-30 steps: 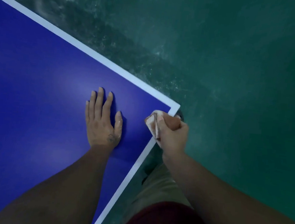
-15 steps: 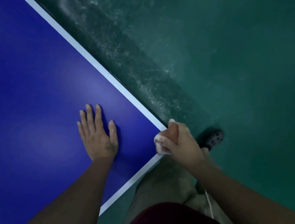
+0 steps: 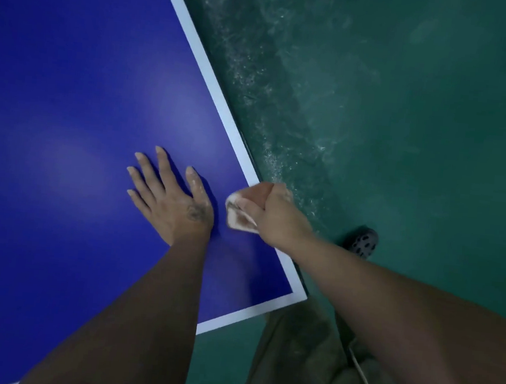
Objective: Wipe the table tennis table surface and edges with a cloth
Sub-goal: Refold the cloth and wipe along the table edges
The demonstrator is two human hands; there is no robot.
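The blue table tennis table (image 3: pixel 70 99) with a white border line fills the left of the head view; its near corner lies at the lower middle. My left hand (image 3: pixel 171 198) rests flat on the blue surface with fingers spread. My right hand (image 3: pixel 271 215) grips a crumpled whitish cloth (image 3: pixel 239 216) and holds it against the table at its right side edge, a short way up from the corner. Part of the cloth is hidden inside my fist.
A dark green floor (image 3: pixel 405 113) with pale scuff marks lies to the right of the table. My dark perforated shoe (image 3: pixel 362 241) stands on it beside the edge. My trouser leg (image 3: pixel 299 349) is just below the table corner.
My right hand has carried the cloth from the corner up along the right side edge. The view has turned, so the corner now lies lower. My left hand stays flat on the table.
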